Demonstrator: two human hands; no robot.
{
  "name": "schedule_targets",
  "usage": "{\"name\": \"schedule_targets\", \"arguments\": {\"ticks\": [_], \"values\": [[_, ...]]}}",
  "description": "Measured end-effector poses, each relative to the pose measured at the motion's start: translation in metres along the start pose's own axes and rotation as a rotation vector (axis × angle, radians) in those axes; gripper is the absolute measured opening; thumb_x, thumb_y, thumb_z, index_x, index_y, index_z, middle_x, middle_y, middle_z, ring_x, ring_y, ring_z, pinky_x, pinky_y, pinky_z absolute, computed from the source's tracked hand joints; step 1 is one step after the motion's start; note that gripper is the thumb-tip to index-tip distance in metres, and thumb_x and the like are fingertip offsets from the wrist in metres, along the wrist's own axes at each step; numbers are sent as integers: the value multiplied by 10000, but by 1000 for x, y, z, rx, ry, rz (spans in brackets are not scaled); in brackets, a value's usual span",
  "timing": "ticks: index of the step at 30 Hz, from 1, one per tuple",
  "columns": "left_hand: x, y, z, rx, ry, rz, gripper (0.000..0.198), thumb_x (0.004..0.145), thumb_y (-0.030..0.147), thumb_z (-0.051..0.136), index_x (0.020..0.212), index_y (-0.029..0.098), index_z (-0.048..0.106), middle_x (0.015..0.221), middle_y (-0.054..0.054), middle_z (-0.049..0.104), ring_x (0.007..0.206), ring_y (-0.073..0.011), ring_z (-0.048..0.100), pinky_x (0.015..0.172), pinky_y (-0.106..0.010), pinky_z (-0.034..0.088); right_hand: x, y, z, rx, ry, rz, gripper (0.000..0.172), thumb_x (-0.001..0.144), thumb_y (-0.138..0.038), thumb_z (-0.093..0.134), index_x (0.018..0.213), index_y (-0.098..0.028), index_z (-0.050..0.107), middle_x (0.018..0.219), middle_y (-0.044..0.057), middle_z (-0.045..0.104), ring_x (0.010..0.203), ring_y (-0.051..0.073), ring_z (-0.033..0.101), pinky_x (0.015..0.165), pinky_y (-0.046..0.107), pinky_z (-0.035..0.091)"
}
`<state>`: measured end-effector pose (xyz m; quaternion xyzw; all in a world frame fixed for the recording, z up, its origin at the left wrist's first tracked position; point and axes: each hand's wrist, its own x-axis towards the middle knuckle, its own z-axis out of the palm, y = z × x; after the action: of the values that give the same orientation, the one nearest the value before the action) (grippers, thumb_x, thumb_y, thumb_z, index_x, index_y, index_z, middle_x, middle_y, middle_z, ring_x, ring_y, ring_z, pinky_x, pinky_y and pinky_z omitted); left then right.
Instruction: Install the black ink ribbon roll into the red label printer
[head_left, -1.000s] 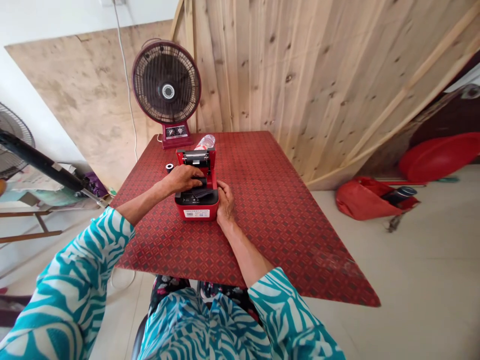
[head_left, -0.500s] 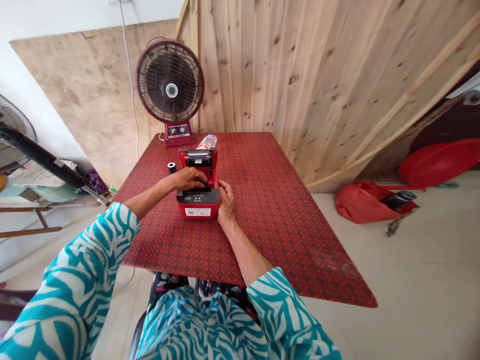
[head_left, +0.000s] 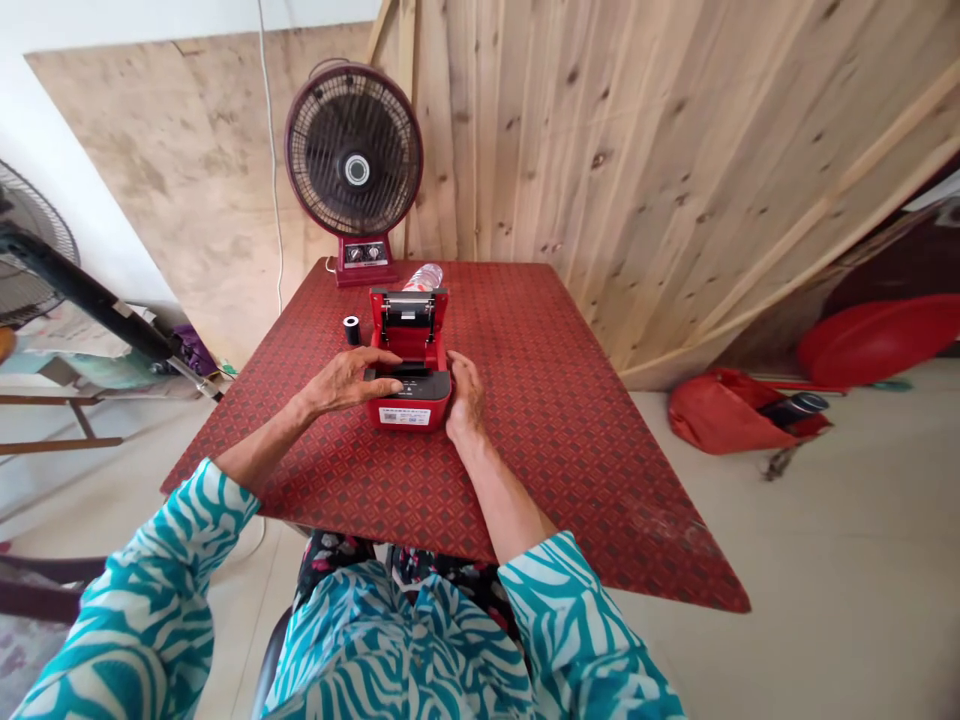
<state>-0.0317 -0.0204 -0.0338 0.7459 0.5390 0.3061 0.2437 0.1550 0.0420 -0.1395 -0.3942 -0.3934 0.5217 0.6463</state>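
Observation:
A small red and black printer (head_left: 409, 412) stands on the patterned red table (head_left: 525, 440), its lid (head_left: 409, 312) raised at the back. My left hand (head_left: 349, 380) rests on the printer's left side, with fingers and thumb apart over the black top panel and the edge of the opening. Against the right side of the printer lies my right hand (head_left: 466, 393), its fingers partly hidden behind the casing. A small black roll (head_left: 352, 330) with a white end stands left of the printer. The inside of the printer is mostly hidden.
Behind the lid lies a clear plastic bottle (head_left: 425, 277). A dark red fan (head_left: 356, 170) stands at the table's back left edge. A black pole (head_left: 97, 300) crosses the left side. On the floor at right is a red bag (head_left: 712, 410).
My left hand has come out of the printer's opening, and its fingers have spread over the top panel. My right hand remains at the right side. The view has shifted slightly.

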Motion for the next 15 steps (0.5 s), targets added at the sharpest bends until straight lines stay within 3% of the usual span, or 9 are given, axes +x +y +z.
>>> {"name": "schedule_targets", "arguments": {"ticks": [6, 11, 15], "values": [[2, -4, 9, -15, 113, -70, 330, 894, 454, 615, 1013, 188, 769, 1034, -60, 796, 944, -218, 724, 895, -332, 544, -5, -33, -6, -118, -168, -184, 347, 851, -531, 616, 1059, -273, 722, 1135, 44, 735, 1114, 237, 655, 1081, 475, 461], [4, -6, 14, -21, 146, -64, 311, 892, 431, 605, 966, 174, 763, 962, -52, 795, 856, -191, 713, 804, -297, 536, -12, -54, -6, -389, -312, -362, 236, 791, -403, 706, 1002, -309, 754, 1102, 41, 721, 1127, 275, 583, 1095, 523, 408], [3, -8, 16, -48, 157, -51, 328, 897, 448, 603, 966, 166, 757, 955, -63, 792, 868, -201, 721, 804, -300, 538, -14, -60, 0, -505, -336, -389, 143, 810, -323, 667, 919, -322, 759, 1025, 24, 745, 1072, 285, 575, 1062, 545, 391]]}}
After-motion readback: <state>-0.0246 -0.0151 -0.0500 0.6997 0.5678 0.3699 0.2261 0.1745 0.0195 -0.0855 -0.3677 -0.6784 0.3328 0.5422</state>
